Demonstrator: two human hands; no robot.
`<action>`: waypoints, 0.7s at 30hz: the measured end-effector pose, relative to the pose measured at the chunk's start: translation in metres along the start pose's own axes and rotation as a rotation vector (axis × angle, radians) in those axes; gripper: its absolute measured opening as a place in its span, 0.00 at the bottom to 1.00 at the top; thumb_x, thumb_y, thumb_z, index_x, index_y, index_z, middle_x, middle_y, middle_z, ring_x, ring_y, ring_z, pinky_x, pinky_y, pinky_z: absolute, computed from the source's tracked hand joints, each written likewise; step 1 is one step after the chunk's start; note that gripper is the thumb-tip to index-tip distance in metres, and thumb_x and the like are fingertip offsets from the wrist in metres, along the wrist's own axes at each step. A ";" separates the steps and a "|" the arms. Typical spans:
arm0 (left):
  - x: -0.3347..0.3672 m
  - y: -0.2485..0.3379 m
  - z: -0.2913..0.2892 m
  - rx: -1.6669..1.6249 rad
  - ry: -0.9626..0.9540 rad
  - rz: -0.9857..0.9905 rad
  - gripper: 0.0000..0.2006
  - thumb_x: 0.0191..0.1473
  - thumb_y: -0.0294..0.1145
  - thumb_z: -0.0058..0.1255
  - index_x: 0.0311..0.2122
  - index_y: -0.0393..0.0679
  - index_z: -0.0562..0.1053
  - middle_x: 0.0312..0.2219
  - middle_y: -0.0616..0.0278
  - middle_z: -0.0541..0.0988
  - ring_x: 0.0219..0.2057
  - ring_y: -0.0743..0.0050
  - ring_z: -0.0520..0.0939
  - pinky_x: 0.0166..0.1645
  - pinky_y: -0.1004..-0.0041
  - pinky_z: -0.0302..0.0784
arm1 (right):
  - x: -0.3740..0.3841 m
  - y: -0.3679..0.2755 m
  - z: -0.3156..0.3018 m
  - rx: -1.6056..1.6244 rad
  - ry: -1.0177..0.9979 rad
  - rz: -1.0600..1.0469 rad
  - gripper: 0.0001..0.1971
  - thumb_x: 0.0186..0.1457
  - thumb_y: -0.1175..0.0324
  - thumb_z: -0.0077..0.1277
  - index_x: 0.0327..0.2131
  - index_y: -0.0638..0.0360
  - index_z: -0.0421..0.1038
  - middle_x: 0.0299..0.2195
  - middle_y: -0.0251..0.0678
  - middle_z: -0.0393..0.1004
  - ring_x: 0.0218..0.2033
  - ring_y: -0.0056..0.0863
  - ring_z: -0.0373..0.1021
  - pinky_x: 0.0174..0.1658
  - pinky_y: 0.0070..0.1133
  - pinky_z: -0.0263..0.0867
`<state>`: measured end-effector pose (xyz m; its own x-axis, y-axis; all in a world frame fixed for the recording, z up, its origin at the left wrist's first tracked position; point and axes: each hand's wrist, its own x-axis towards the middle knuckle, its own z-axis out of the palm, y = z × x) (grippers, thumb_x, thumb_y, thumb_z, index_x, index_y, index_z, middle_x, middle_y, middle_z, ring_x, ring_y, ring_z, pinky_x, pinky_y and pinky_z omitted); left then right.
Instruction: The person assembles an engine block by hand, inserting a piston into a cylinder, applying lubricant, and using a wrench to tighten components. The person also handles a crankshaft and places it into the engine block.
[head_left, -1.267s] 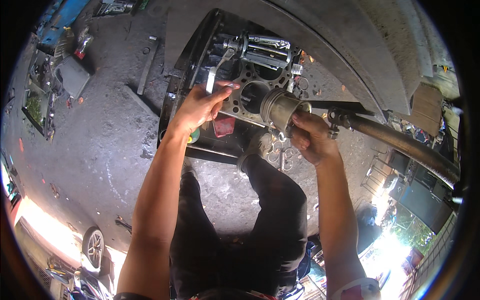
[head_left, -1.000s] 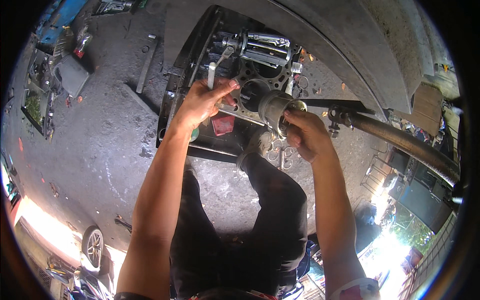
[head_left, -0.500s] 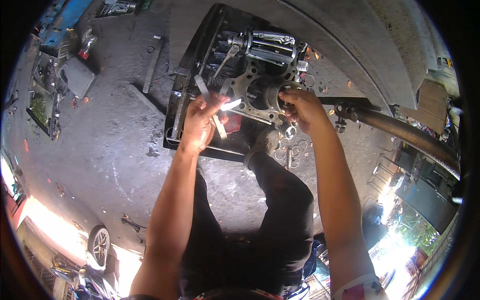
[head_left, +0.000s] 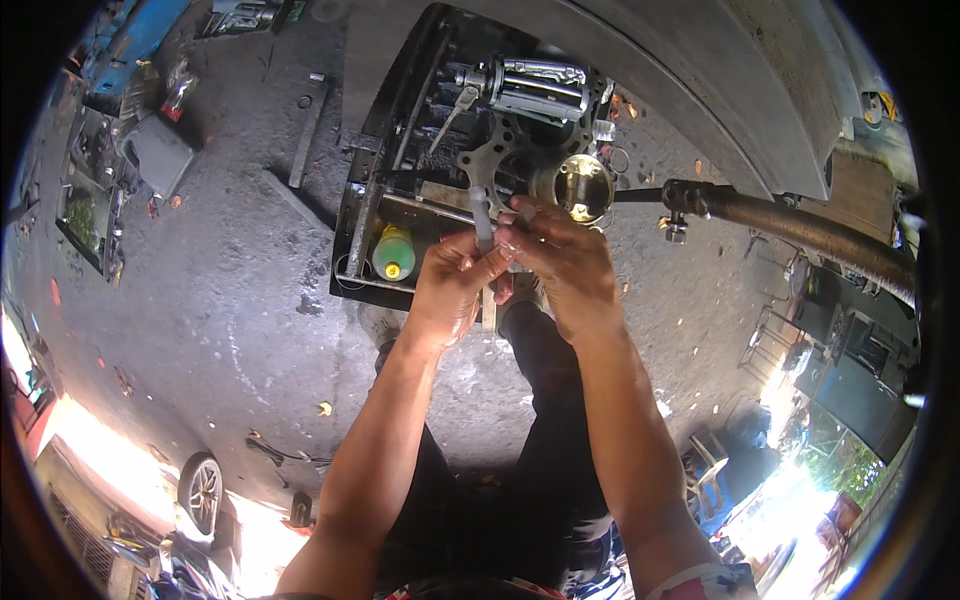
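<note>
My left hand (head_left: 455, 285) is closed around a long flat metal strip (head_left: 481, 212), held nearly upright in front of me; its lower end shows below the fingers. My right hand (head_left: 570, 265) meets it there, its thumb and fingers pinched together beside the strip. A small grey piece shows at the right fingertips, too covered to name. Just beyond the right hand, a hollow round metal cylinder (head_left: 583, 188) rests with its open end facing me. Behind it lies a metal plate with large round openings (head_left: 485, 160).
A black tray (head_left: 350, 240) holds a green bottle with a yellow cap (head_left: 393, 252). Farther back are a ratchet wrench (head_left: 455, 115) and a shiny metal assembly (head_left: 540, 92). At right, a thick rusty bar (head_left: 790, 235) reaches inward. Metal strips (head_left: 308, 130) lie on the floor at left.
My right hand has left the hollow cylinder and moved left to meet my left hand. My left hand has come right and nearer with the strip, uncovering the green bottle.
</note>
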<state>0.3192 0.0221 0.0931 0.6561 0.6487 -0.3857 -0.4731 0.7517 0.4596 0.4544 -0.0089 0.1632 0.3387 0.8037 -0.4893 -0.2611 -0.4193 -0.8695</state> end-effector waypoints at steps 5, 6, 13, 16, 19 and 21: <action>-0.014 0.001 -0.002 0.059 0.049 -0.019 0.06 0.60 0.27 0.58 0.40 0.37 0.80 0.25 0.69 0.76 0.20 0.85 0.71 0.25 0.79 0.70 | -0.002 0.001 0.002 -0.012 -0.015 0.093 0.10 0.54 0.70 0.65 0.26 0.69 0.78 0.22 0.34 0.77 0.21 0.16 0.71 0.23 0.18 0.67; -0.017 0.002 -0.003 0.054 0.040 -0.023 0.07 0.59 0.28 0.58 0.40 0.37 0.80 0.25 0.69 0.76 0.20 0.85 0.71 0.25 0.79 0.69 | -0.002 0.000 0.001 -0.113 0.016 0.092 0.10 0.54 0.70 0.64 0.25 0.68 0.78 0.21 0.33 0.77 0.21 0.15 0.70 0.23 0.18 0.66; -0.023 0.009 -0.013 0.170 0.064 -0.064 0.09 0.57 0.30 0.61 0.40 0.37 0.80 0.25 0.66 0.78 0.20 0.85 0.73 0.24 0.79 0.66 | 0.011 -0.014 -0.028 -0.219 0.149 0.003 0.14 0.54 0.61 0.65 0.35 0.64 0.79 0.31 0.35 0.81 0.26 0.20 0.73 0.30 0.19 0.67; -0.018 0.011 -0.020 0.105 0.161 -0.011 0.08 0.56 0.29 0.63 0.39 0.37 0.80 0.31 0.59 0.83 0.20 0.84 0.74 0.25 0.78 0.67 | 0.029 -0.020 -0.052 -0.147 0.350 -0.023 0.21 0.55 0.54 0.63 0.42 0.64 0.77 0.39 0.36 0.80 0.29 0.23 0.75 0.30 0.20 0.66; -0.007 0.013 -0.029 0.145 0.204 0.059 0.09 0.53 0.23 0.63 0.39 0.36 0.77 0.33 0.57 0.83 0.22 0.83 0.75 0.25 0.79 0.68 | 0.038 -0.013 -0.068 -0.121 0.425 0.090 0.24 0.58 0.51 0.60 0.46 0.64 0.74 0.42 0.37 0.78 0.30 0.26 0.77 0.28 0.20 0.65; 0.007 0.019 -0.036 0.277 0.255 0.033 0.08 0.54 0.21 0.62 0.40 0.37 0.77 0.28 0.65 0.80 0.22 0.83 0.74 0.25 0.78 0.65 | 0.042 -0.007 -0.073 -0.121 0.403 0.231 0.24 0.60 0.53 0.57 0.50 0.64 0.70 0.43 0.39 0.77 0.31 0.30 0.78 0.26 0.21 0.64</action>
<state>0.2943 0.0451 0.0704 0.4590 0.7069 -0.5382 -0.2912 0.6920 0.6605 0.5368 -0.0031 0.1436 0.6138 0.4660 -0.6372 -0.2715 -0.6333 -0.7247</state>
